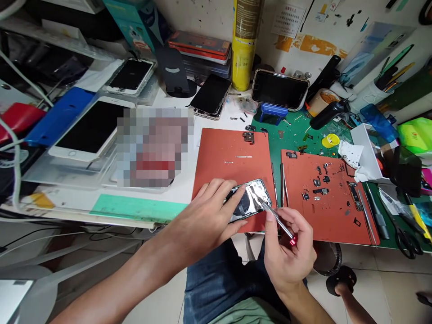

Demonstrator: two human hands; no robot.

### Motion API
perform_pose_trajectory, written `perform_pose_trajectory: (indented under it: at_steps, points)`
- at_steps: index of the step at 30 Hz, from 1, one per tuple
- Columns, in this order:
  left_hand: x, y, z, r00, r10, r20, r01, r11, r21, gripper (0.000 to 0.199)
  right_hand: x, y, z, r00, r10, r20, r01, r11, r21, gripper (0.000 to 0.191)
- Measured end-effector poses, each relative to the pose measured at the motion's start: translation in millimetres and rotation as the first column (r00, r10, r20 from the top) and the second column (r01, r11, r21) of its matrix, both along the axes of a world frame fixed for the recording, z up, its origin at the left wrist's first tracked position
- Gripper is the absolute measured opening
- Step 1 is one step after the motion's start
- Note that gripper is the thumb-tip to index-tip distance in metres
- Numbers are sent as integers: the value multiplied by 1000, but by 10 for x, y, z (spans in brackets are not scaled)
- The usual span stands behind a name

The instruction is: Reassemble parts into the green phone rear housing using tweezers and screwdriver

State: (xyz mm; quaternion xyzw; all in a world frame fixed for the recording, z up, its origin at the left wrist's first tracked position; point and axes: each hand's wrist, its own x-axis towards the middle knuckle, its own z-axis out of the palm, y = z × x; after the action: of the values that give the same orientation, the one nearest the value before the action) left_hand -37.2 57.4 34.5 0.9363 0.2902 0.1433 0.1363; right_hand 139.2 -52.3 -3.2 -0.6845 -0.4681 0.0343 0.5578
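Note:
My left hand [216, 211] grips an opened smartphone [251, 198] by its left end, fingers over the top edge and thumb along the near side. The phone lies tilted near the front edge of the left red mat [219, 148]. In my right hand [292, 252] is a slim silver screwdriver [281, 225] with a red end cap, pinched between thumb and fingers. Its tip points down at the right part of the phone's inside; whether it touches cannot be made out. Small metal strips [243, 157] and a small dark part [249, 137] lie farther up the mat.
A second red mat [300, 216] on the right carries several small phone parts. Tweezers [284, 184] lie between the mats, scissors [403, 238] at far right. Behind are a propped phone [281, 90] and a yellow can [243, 63]; more phones [92, 130] lie left.

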Motion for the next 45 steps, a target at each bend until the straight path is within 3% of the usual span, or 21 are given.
perform_pose_trajectory:
  at_steps: [5, 13, 22, 28, 37, 45]
  points:
    - [25, 37, 65, 1000, -5, 12, 6, 998, -60, 47, -22, 26, -3, 996, 5, 91, -5, 1000, -3, 38]
    - [21, 97, 186, 999, -30, 16, 33, 978, -204, 38, -26, 42, -9, 993, 40, 107, -39, 999, -4, 39]
    - [22, 100, 203, 999, -29, 35, 36, 975, -220, 37, -25, 80, 10, 990, 35, 140, -36, 999, 8, 41]
    - [18, 105, 214, 999, -32, 36, 39, 972, -232, 39, 6, 132, 15, 969, 5, 246, -32, 994, 106, 35]
    - [17, 103, 220, 999, -36, 37, 44, 971, -233, 39, 9, 154, 30, 957, 9, 290, -38, 995, 92, 33]
    - [23, 125, 244, 999, -23, 25, 30, 950, -310, 37, 3, 209, 156, 880, 89, 466, -151, 984, 96, 28]
